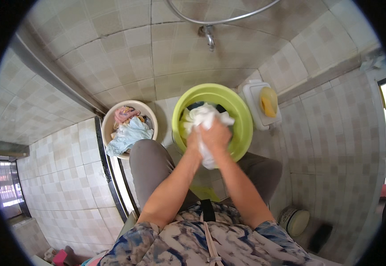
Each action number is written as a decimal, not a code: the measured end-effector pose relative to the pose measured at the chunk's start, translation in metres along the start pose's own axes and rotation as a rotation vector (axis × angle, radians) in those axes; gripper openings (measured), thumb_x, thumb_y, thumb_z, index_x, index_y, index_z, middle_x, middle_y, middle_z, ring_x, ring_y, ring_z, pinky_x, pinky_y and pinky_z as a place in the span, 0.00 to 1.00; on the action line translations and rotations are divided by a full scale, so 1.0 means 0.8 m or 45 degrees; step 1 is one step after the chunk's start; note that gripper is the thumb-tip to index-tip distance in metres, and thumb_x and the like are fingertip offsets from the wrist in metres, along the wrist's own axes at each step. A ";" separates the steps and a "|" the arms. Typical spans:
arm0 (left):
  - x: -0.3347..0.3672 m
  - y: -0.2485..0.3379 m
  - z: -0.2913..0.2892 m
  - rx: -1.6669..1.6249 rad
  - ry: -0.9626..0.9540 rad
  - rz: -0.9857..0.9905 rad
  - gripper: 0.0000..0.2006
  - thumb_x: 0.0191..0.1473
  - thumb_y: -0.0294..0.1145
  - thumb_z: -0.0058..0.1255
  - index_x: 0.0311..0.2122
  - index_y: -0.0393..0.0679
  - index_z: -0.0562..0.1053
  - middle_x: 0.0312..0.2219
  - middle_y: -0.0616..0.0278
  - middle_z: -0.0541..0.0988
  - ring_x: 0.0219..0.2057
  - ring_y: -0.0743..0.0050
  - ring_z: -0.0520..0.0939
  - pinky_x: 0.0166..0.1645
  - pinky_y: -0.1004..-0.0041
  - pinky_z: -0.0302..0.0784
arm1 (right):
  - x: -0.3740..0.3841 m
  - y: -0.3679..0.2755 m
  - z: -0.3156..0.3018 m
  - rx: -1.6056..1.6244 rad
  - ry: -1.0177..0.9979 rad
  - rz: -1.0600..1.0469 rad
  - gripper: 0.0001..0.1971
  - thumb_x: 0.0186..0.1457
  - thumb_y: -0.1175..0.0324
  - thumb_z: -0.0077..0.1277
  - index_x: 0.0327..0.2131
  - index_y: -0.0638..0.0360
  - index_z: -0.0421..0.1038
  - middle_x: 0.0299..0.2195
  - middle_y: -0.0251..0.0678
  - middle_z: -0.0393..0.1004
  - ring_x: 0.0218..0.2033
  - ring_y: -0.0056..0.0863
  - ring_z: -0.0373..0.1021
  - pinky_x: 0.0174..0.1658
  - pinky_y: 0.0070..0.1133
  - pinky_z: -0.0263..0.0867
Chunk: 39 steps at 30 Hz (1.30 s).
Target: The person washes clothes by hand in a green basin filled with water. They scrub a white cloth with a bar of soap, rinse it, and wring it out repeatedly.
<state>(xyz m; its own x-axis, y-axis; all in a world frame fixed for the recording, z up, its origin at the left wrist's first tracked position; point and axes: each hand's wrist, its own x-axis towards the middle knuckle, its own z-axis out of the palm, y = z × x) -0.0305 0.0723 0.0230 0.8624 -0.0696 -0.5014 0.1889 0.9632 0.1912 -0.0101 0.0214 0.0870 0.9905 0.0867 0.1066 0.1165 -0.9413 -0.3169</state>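
A bunched white cloth point(205, 114) is gripped in both my hands over the green basin point(245, 133) between my knees. My left hand point(194, 141) is closed on the cloth, and my right hand point(216, 134) is closed on it right beside the left. Part of the cloth hangs down below my wrists, and the rest bulges up above the fingers. The fingertips are partly hidden in its folds. Dark cloth point(221, 108) shows inside the basin behind the white bundle.
To the left stands a cream basin point(155, 122) heaped with pink and light blue clothes point(133, 133). Right of the green basin, a white container point(251, 95) carries a yellow scoop-like object point(268, 102). A tap point(209, 37) juts from the tiled wall. A round tub point(298, 221) sits lower right.
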 end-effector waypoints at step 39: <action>0.022 -0.009 -0.048 -0.124 -0.655 0.156 0.20 0.55 0.47 0.34 0.48 0.45 0.64 0.39 0.56 0.72 0.40 0.60 0.73 0.47 0.62 0.68 | -0.077 -0.054 -0.050 0.196 -0.109 -0.510 0.14 0.40 0.59 0.53 0.24 0.61 0.66 0.21 0.43 0.70 0.22 0.43 0.69 0.26 0.34 0.66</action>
<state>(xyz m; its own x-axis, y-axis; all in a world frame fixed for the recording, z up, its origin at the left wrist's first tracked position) -0.0352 0.0741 -0.0198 0.9988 -0.0499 0.0026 0.0491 0.9902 0.1310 -0.0788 0.0437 0.1321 0.8665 0.4681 0.1736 0.4961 -0.7685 -0.4040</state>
